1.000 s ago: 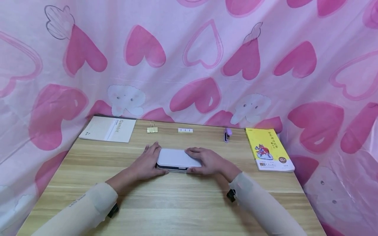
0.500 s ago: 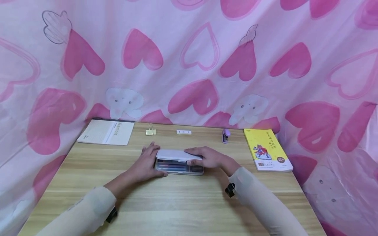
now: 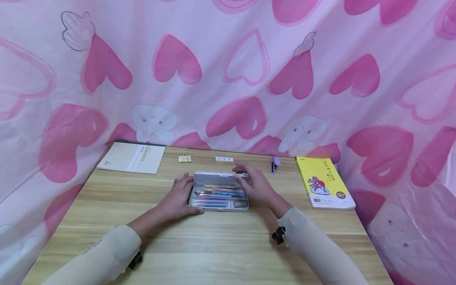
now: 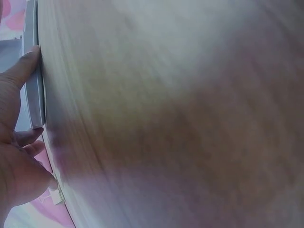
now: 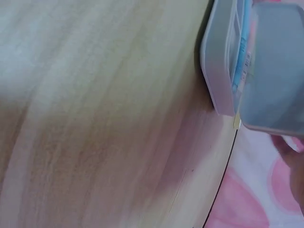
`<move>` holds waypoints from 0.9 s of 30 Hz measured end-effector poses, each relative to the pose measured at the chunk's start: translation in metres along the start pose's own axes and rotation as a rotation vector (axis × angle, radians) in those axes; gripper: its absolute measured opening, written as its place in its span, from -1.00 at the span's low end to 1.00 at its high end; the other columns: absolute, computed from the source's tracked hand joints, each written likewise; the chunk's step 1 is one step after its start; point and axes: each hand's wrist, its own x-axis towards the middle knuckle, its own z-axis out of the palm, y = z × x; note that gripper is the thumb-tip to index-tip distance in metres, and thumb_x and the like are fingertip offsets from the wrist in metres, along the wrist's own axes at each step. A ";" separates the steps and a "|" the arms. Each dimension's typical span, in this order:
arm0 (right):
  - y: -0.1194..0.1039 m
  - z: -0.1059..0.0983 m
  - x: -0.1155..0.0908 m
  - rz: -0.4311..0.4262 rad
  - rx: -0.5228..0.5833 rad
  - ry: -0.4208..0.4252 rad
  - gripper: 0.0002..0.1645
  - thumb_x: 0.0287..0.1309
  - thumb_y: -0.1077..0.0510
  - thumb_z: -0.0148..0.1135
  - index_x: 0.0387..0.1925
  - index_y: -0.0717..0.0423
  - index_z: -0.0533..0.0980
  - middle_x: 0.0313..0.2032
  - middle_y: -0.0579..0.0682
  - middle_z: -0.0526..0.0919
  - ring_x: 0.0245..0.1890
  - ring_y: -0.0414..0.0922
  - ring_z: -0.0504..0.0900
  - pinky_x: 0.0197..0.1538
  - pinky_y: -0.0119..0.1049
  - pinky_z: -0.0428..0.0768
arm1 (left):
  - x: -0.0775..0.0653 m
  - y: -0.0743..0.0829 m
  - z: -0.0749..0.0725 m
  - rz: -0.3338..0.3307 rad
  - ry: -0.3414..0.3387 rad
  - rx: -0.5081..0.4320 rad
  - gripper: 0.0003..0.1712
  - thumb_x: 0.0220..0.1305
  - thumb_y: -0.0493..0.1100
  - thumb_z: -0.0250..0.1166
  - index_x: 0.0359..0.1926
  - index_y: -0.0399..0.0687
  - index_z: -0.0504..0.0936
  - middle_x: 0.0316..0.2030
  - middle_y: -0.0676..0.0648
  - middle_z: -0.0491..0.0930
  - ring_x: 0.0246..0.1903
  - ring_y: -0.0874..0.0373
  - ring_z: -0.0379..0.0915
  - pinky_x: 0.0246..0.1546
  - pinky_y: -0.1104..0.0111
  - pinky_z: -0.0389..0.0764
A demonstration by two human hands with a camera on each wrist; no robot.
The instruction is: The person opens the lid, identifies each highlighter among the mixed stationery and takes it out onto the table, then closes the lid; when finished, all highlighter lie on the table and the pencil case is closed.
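Note:
A pale pencil case [image 3: 219, 209] lies on the wooden table, its hinged lid [image 3: 213, 178] swung up at the back. Several pens [image 3: 211, 203] fill its compartments, with a small greyish item [image 3: 240, 204] at the front right. My left hand [image 3: 176, 200] holds the case's left end, thumb along the front wall, as the left wrist view also shows. At the lid's right end, my right hand [image 3: 259, 188] grips the edge. In the right wrist view the lid [image 5: 275, 66] stands raised from the tray, and most of that hand is out of frame.
Behind the case lie a gold binder clip [image 3: 185, 158], a small white block with dark marks [image 3: 224, 159] and a purple stapler [image 3: 274, 164]. A notebook [image 3: 132, 158] lies back left, a yellow book [image 3: 325, 182] at right. A heart-patterned curtain [image 3: 213, 87] hangs behind.
The pencil case lid has gone from closed to raised, lifted backward by my right hand, and the pens inside have come into view. My left hand has stayed at the case's left end.

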 end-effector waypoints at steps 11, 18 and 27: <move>0.013 0.011 -0.005 -0.189 -0.542 0.147 -0.27 0.46 -0.21 0.37 0.52 -0.03 0.56 0.36 0.14 0.54 0.36 0.20 0.49 0.40 0.24 0.61 | -0.001 -0.002 0.003 -0.015 -0.002 0.026 0.28 0.08 0.34 0.71 0.58 -0.30 0.41 0.62 -0.30 0.28 0.78 -0.37 -0.19 0.74 -0.37 -0.15; 0.020 0.008 -0.004 -0.014 -0.484 -0.170 0.43 0.16 -0.67 0.34 0.81 -0.12 0.02 0.71 0.15 0.15 0.68 0.29 0.17 0.66 0.55 0.16 | 0.000 0.001 0.001 -0.015 0.002 0.047 0.25 0.08 0.33 0.72 0.57 -0.29 0.43 0.63 -0.33 0.27 0.77 -0.37 -0.17 0.75 -0.35 -0.14; 0.034 0.016 -0.005 0.101 -0.328 -0.420 0.63 -0.02 -0.76 0.39 0.83 -0.38 -0.25 0.83 0.11 -0.23 0.83 0.26 -0.24 0.68 0.62 -0.06 | 0.000 0.000 0.002 -0.021 -0.001 0.059 0.25 0.06 0.35 0.72 0.55 -0.30 0.45 0.60 -0.31 0.31 0.76 -0.37 -0.12 0.74 -0.36 -0.11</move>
